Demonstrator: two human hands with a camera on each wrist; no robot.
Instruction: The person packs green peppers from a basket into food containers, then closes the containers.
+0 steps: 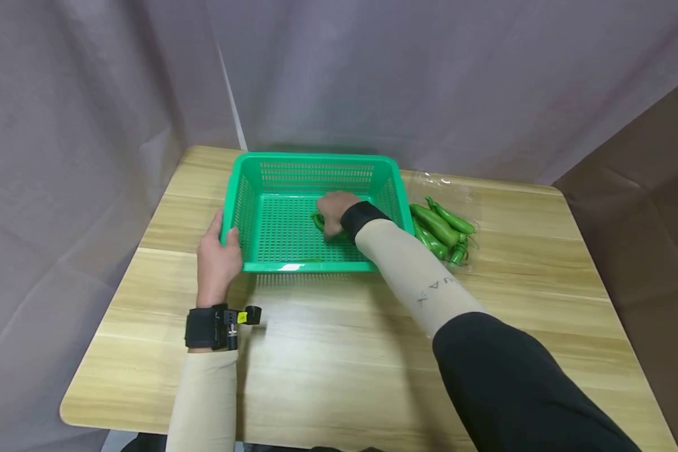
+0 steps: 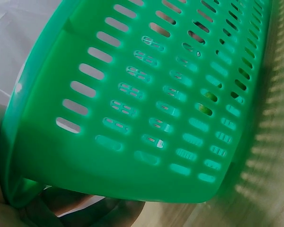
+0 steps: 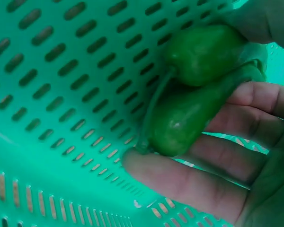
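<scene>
the right hand curled round two peppers inside the basket, mid-table. the left hand gripped its near-left corner. more peppers lay right.

The head view looks forward and down over the counter from well back. The left wrist view sits tight against the basket outer wall; the right wrist view peers closely inside it. All three share the basket.
</scene>
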